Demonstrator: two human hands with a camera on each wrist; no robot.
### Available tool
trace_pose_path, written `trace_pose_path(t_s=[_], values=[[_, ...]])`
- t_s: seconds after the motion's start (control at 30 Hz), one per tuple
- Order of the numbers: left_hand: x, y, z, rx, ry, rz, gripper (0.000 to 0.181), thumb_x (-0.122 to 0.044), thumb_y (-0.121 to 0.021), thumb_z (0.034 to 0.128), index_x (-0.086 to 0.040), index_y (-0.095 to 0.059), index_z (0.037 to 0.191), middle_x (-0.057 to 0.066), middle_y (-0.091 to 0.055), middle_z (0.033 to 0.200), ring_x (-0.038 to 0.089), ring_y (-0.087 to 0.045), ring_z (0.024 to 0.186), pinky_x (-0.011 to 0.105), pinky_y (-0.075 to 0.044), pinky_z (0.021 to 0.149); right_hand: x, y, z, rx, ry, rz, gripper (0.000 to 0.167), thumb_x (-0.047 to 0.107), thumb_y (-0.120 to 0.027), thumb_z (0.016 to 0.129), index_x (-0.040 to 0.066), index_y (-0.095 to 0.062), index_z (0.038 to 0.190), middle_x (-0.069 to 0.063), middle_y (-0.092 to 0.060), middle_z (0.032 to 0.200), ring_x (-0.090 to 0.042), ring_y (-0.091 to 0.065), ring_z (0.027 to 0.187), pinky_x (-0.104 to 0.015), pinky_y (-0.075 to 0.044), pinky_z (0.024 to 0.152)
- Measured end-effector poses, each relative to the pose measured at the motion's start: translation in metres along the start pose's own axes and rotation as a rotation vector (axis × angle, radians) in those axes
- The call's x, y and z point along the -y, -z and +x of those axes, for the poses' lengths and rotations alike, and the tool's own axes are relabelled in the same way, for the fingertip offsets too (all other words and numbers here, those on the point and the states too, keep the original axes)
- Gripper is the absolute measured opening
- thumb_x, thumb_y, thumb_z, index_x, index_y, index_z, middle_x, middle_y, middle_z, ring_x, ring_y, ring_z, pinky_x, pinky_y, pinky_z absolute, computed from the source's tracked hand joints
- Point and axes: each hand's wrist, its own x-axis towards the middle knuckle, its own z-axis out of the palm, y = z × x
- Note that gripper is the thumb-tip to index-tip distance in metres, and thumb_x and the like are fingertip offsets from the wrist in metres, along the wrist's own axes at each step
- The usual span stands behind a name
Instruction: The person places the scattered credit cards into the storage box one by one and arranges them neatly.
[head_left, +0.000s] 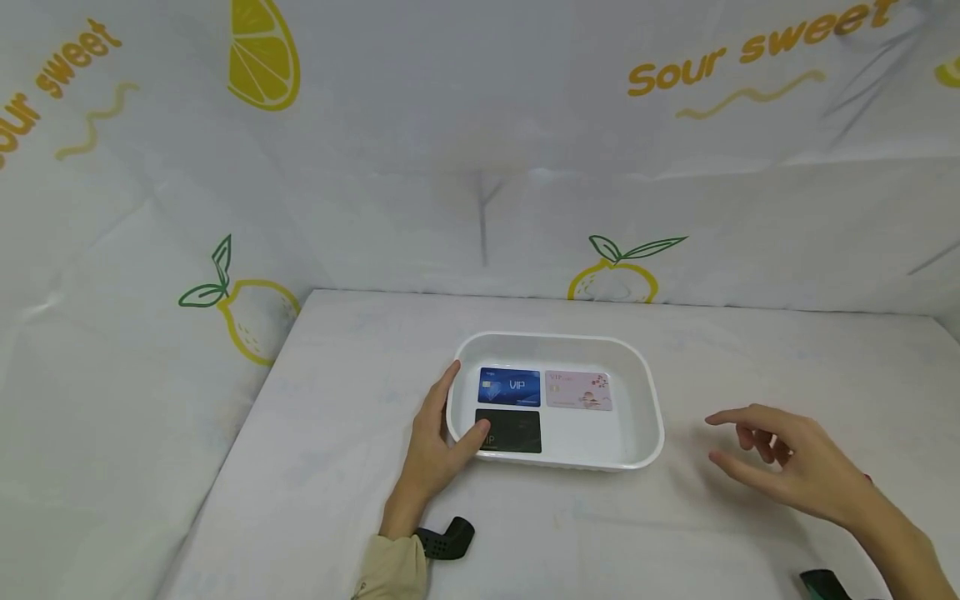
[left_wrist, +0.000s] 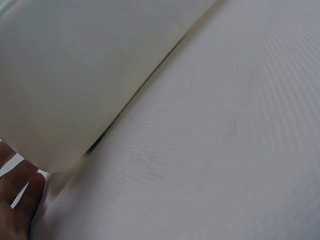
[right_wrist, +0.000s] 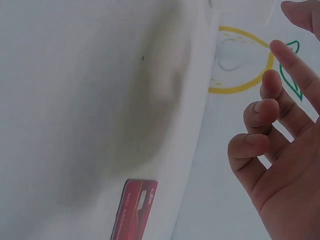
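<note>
A white plastic tray (head_left: 637, 400) with rounded corners sits on the white-covered table. Inside it lie a blue VIP card (head_left: 510, 387), a pink VIP card (head_left: 578, 391) and a black card (head_left: 517, 432). My left hand (head_left: 435, 446) grips the tray's left end, its thumb over the rim and across the black card's left edge, its fingers along the outer wall. In the left wrist view, fingers (left_wrist: 32, 197) show beside the tray's outer wall (left_wrist: 85, 75). Right of the tray, my right hand (head_left: 787, 458) hovers above the table, fingers loosely bent, holding nothing.
A red card (right_wrist: 135, 210) lies on the white surface in the right wrist view, cut off by the frame's lower edge. Behind the table (head_left: 315, 375) hangs a white sheet (head_left: 420, 125) printed with lemons and lettering.
</note>
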Motion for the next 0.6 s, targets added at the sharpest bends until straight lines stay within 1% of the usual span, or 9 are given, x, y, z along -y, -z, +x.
trace_pose_path(t_s=[0.27,0.47,0.6], values=[[0.0,0.0,0.0,0.001,0.005,0.0,0.083,-0.028,-0.073,0.087,-0.015,-0.035,0.16,0.014,-0.046,0.159,0.032,-0.05,0.143,0.057,-0.045,0.113,-0.011,0.011,-0.015,0.006,-0.054,-0.032,0.05,-0.007,-0.089,0.06,0.02,-0.075,0.1,0.013,-0.048,0.077,0.003,-0.041,0.053,-0.017,-0.031,0.049],[-0.001,0.0,0.0,0.0,0.008,0.0,0.083,-0.028,-0.073,0.0869,-0.016,-0.035,0.16,0.015,-0.046,0.158,0.032,-0.051,0.142,0.057,-0.046,0.112,-0.024,0.02,-0.029,0.0,-0.063,-0.023,0.052,-0.011,-0.089,0.058,0.016,-0.074,0.1,0.013,-0.046,0.074,0.004,-0.04,0.053,-0.017,-0.031,0.049],[0.0,0.0,0.0,-0.002,-0.003,0.005,0.083,-0.027,-0.073,0.0869,-0.016,-0.035,0.16,0.015,-0.047,0.158,0.032,-0.051,0.142,0.056,-0.046,0.112,-0.032,0.025,-0.039,-0.006,-0.061,-0.038,0.055,-0.013,-0.089,0.055,0.015,-0.074,0.1,0.014,-0.046,0.073,0.004,-0.039,0.052,-0.017,-0.031,0.05]])
